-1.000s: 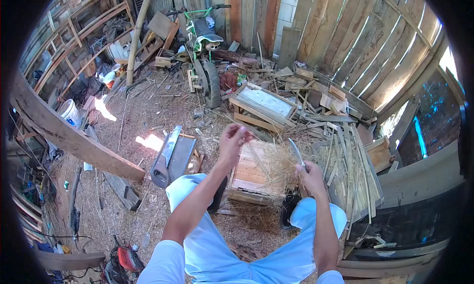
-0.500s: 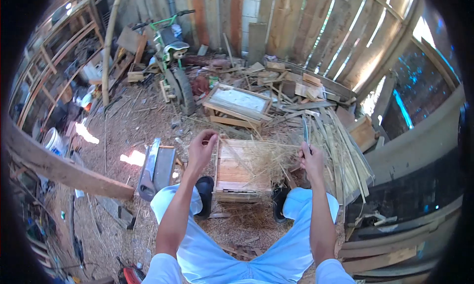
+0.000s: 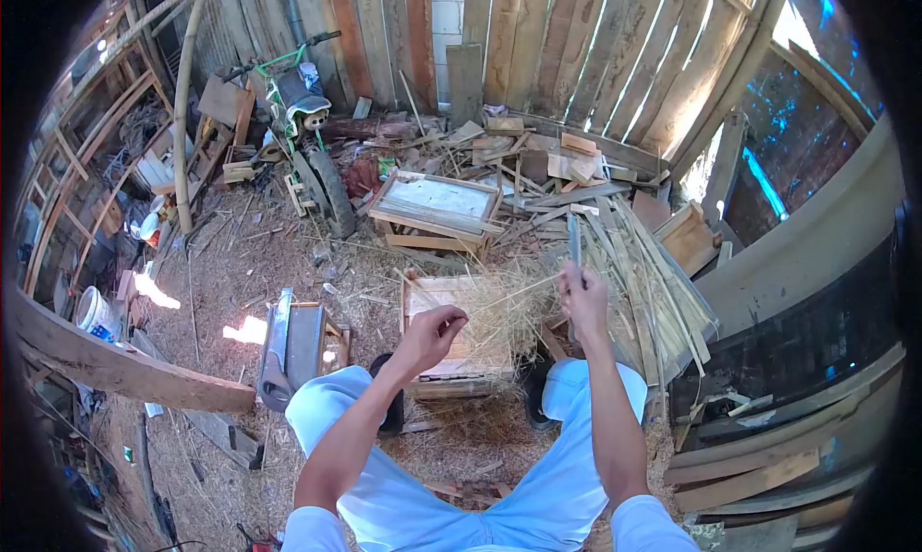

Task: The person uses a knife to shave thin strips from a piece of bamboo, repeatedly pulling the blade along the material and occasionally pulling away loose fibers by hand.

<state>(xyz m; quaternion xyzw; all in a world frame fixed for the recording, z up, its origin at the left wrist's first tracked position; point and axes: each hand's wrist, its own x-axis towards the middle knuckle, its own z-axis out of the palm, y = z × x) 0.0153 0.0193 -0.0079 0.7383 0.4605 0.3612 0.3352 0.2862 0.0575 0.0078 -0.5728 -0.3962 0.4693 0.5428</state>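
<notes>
My right hand (image 3: pixel 584 302) is closed around the handle of a knife (image 3: pixel 573 237), its blade pointing up and away from me. A thin pale strip, like split bamboo (image 3: pixel 531 288), stretches from beside the knife toward my left hand (image 3: pixel 432 339). The fingers of that hand are pinched together at the strip's other end. Beneath both hands stands a low wooden stool or box (image 3: pixel 446 293) with a slatted top, between my feet. Fine curly shavings (image 3: pixel 509 324) cover its right side.
Right of the stool lies a pile of split strips (image 3: pixel 643 283). A handsaw (image 3: pixel 276 360) rests on a small stand (image 3: pixel 305 336) at left. Beyond are a framed panel (image 3: pixel 437 204), scrap wood (image 3: pixel 576 163), a small motorbike (image 3: pixel 312 139) and a white bucket (image 3: pixel 94 312).
My left hand has moved down and right, toward the stool's middle. The knife hand has shifted slightly up and left in view. The whole view has shifted a little.
</notes>
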